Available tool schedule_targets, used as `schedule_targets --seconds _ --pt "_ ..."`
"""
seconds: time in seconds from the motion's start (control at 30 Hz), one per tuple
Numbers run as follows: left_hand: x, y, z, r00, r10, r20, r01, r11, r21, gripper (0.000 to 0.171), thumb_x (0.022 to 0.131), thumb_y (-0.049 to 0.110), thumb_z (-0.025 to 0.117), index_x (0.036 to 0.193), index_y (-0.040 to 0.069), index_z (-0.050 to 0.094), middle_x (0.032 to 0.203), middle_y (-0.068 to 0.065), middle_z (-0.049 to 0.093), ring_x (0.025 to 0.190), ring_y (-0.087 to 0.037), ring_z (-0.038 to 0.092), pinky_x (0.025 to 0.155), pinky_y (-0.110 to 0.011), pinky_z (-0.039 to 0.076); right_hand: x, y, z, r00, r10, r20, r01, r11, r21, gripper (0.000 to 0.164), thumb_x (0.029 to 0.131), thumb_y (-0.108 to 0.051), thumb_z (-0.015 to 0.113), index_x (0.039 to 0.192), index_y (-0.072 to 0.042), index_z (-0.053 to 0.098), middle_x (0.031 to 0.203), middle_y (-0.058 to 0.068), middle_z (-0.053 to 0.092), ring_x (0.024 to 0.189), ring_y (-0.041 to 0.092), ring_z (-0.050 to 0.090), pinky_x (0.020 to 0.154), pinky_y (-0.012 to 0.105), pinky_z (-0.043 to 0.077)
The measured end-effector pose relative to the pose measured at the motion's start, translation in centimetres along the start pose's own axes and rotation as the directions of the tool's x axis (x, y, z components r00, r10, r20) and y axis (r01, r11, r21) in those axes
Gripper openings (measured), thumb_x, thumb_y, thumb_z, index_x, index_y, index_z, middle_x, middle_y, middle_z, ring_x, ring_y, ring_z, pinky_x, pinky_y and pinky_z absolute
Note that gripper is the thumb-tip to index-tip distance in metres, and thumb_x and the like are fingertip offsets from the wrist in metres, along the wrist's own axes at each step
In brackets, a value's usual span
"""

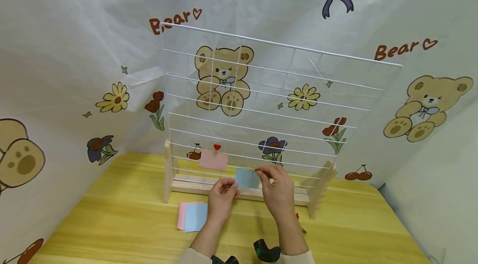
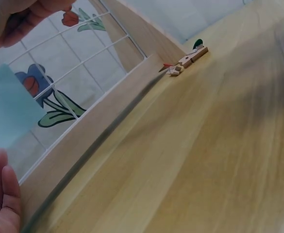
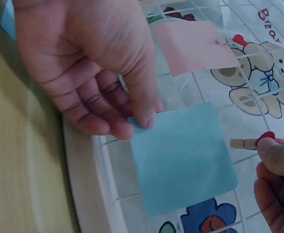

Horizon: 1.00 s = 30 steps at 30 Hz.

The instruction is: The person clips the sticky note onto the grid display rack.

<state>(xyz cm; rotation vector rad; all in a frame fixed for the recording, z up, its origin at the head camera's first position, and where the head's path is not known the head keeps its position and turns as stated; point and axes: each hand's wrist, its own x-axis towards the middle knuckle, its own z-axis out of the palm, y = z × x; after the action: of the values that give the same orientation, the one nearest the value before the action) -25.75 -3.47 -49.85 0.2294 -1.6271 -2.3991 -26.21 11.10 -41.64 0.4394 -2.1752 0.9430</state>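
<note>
My left hand [image 1: 221, 199] pinches a light blue square of paper [image 3: 185, 160] by one corner, between thumb and finger. The sheet is held up against the lower part of a white wire grid [image 1: 280, 42]. Beside the sheet's right edge, my right hand [image 1: 278, 191] pinches a small wooden clothespin [image 3: 243, 143] with a red heart on it. The clothespin's tip points at the paper, with a small gap between them in the right wrist view. Left of the blue sheet, a pink paper [image 1: 213, 166] hangs on the grid from another red-heart clothespin [image 1: 217, 147].
Wooden feet [image 1: 168, 172] and a crossbar carry the grid on the yellow wood-grain table [image 1: 123, 214]. Loose blue [image 1: 196, 217] and pink [image 1: 181, 216] papers lie at front left. Small decorated clothespins [image 2: 195, 54] lie near the right foot. A bear-print cloth [image 1: 123, 27] hangs behind.
</note>
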Motion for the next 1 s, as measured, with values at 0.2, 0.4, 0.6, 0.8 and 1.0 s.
schedule_targets --seconds 0.2,0.4,0.6,0.8,1.0 --pt "-0.2 -0.1 0.2 1.0 0.014 -0.006 -0.014 1.0 0.008 0.023 0.094 0.005 0.071 0.111 -0.009 0.064 0.093 -0.007 0.066 0.074 -0.01 0.067 0.073 -0.021 0.06 0.7 -0.9 0.2 0.999 0.0 0.054 0.004 0.997 -0.077 0.007 0.085 -0.005 0.081 0.09 -0.01 0.08 0.092 0.004 0.075 0.081 0.019 0.071 0.072 0.037 0.062" --pt "-0.2 0.0 0.2 1.0 0.023 -0.012 -0.023 1.0 0.016 0.023 0.094 0.006 0.072 0.111 -0.008 0.065 0.096 -0.009 0.066 0.076 -0.011 0.067 0.073 -0.022 0.06 1.0 -1.2 0.7 0.995 -0.008 0.097 0.019 0.993 -0.116 0.005 0.085 -0.005 0.081 0.089 -0.01 0.08 0.092 0.005 0.074 0.082 0.022 0.073 0.07 0.038 0.062" --pt "-0.2 0.3 0.4 0.999 0.021 -0.025 -0.021 1.0 0.014 0.024 0.093 0.005 0.073 0.111 -0.009 0.065 0.097 -0.012 0.067 0.076 -0.012 0.066 0.071 -0.021 0.06 1.0 -1.4 1.1 0.992 0.04 0.121 -0.022 0.99 -0.143 0.005 0.087 -0.008 0.079 0.091 -0.011 0.079 0.094 0.006 0.073 0.087 0.025 0.073 0.072 0.039 0.062" --pt "-0.3 0.3 0.4 0.999 0.027 -0.04 -0.025 0.999 0.04 0.023 0.092 0.005 0.074 0.111 -0.007 0.066 0.101 -0.014 0.067 0.075 -0.011 0.066 0.07 -0.02 0.059 0.9 -1.4 1.1 0.992 0.07 0.106 -0.056 0.99 -0.132 0.012 0.087 -0.008 0.08 0.098 -0.009 0.079 0.096 0.007 0.072 0.084 0.023 0.072 0.073 0.04 0.062" --pt "-0.2 0.3 0.3 0.995 0.06 -0.074 -0.054 0.995 0.086 0.024 0.091 0.007 0.075 0.11 -0.005 0.066 0.106 -0.013 0.067 0.073 -0.009 0.064 0.067 -0.019 0.057 0.9 -1.1 1.0 1.0 0.018 0.025 -0.016 0.996 -0.086 0.019 0.084 -0.003 0.081 0.102 -0.004 0.077 0.092 0.01 0.072 0.078 0.023 0.072 0.072 0.041 0.062"
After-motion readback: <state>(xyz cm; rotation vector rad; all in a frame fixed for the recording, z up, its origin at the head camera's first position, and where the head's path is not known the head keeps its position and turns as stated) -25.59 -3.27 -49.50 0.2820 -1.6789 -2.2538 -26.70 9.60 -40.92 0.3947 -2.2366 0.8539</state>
